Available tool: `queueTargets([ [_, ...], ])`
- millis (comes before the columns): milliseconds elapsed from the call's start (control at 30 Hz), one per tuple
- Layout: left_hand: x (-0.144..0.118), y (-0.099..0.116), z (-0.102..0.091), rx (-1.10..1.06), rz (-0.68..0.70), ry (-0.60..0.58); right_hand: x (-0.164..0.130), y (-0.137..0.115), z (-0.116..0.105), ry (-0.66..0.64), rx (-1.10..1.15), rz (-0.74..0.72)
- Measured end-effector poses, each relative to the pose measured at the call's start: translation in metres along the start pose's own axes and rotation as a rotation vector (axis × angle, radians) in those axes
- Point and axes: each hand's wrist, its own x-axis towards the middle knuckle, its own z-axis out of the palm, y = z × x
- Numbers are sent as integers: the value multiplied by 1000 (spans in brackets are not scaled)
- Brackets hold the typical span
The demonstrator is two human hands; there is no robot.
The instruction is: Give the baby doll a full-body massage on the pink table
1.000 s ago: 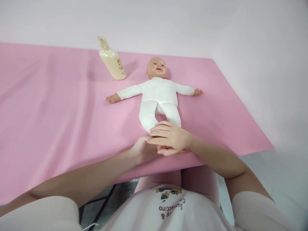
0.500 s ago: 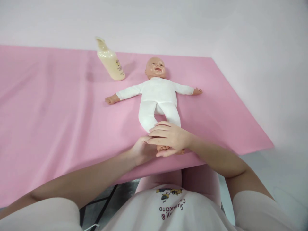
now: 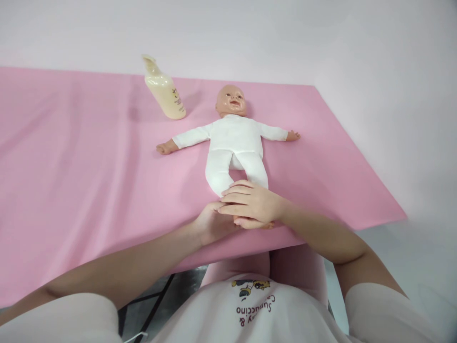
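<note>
A baby doll (image 3: 233, 140) in a white bodysuit lies on its back on the pink table cover (image 3: 89, 166), arms spread, head pointing away from me. My right hand (image 3: 252, 205) rests palm down over the doll's feet, its fingers wrapped around them. My left hand (image 3: 210, 223) sits just beneath and to the left, cupping the same feet from below. The feet themselves are almost fully hidden by my hands. A cream pump bottle (image 3: 164, 90) stands beyond the doll's right arm.
The pink cover ends at the near edge right under my hands and at a slanted edge on the right (image 3: 360, 157). A pale wall runs behind the table. Dark table legs (image 3: 153, 305) show below the cover.
My right hand's fingers have closed slightly lower over the doll's feet, hiding the toes that showed before. The doll and the bottle stay where they were.
</note>
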Motion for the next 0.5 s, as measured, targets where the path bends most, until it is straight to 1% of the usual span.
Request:
queueTargets([
  [100, -1, -1, -4, -26, 4, 39, 0, 0, 0, 7, -6, -11],
  [133, -1, -1, -5, -30, 8, 35, 0, 0, -1, 9, -7, -14],
  [233, -1, -1, -5, -27, -2, -39, 0, 0, -1, 13, -5, -13],
  [300, -1, -1, -3, -19, -5, -61, 0, 0, -1, 0, -3, -9],
  [433, -1, 0, -1, -25, 2, -13, 0, -1, -2, -4, 3, -5],
  [500, -1, -1, -1, -30, -5, -9, 1, -1, -2, -7, 5, -5],
])
